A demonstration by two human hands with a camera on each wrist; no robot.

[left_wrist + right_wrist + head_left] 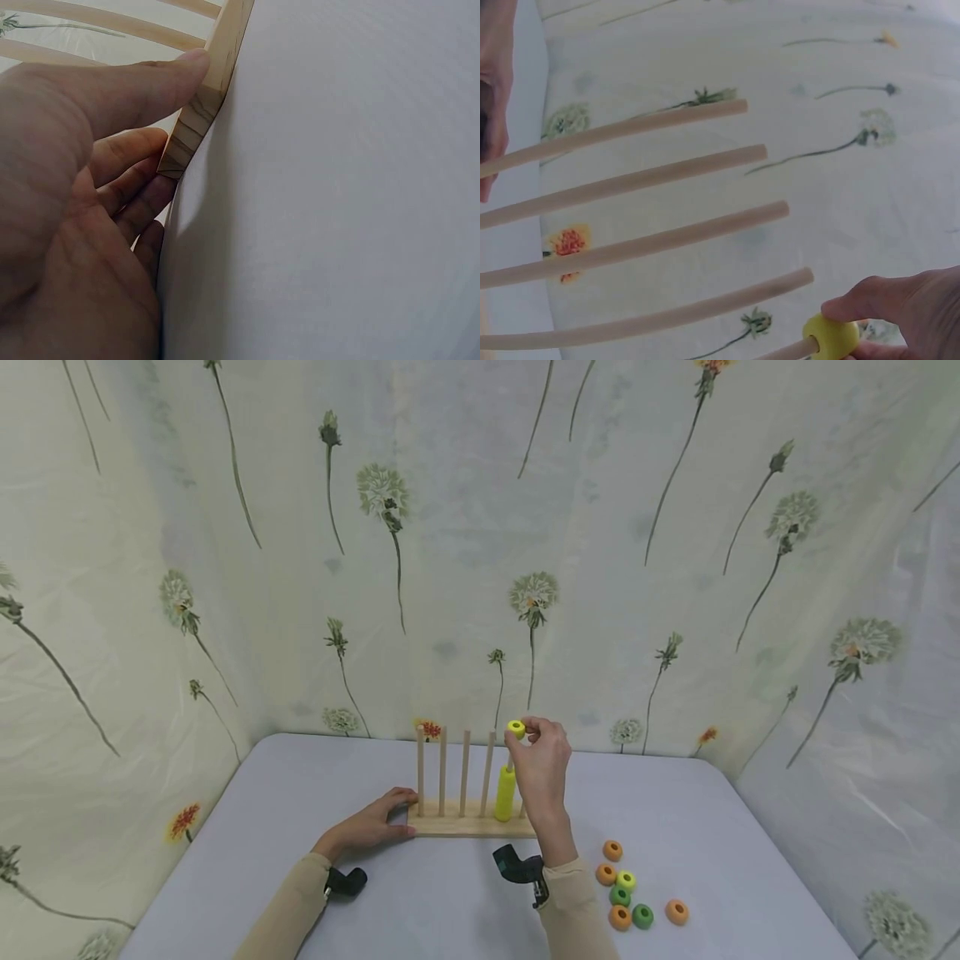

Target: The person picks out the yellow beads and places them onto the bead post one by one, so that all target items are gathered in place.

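Observation:
A wooden peg rack (472, 828) stands on the table with several upright pegs. My left hand (375, 825) holds its left end, thumb on the front face and fingers around the back, as the base end (191, 127) shows in the left wrist view. My right hand (543, 768) pinches a yellow bead (832, 337) between thumb and fingers at the top of a peg. In the right wrist view, that peg runs into the bead's hole. Lower on the same peg sits a stack of yellow beads (506, 793). The right hand and wrist partly hide the rack's right end.
Right of the rack lie loose beads: several orange beads (677, 911), green beads (642, 916) and a yellow bead (626, 881). Bare pegs (464, 772) rise left of the stack. A flower-printed curtain (450, 568) hangs behind the white table (315, 777).

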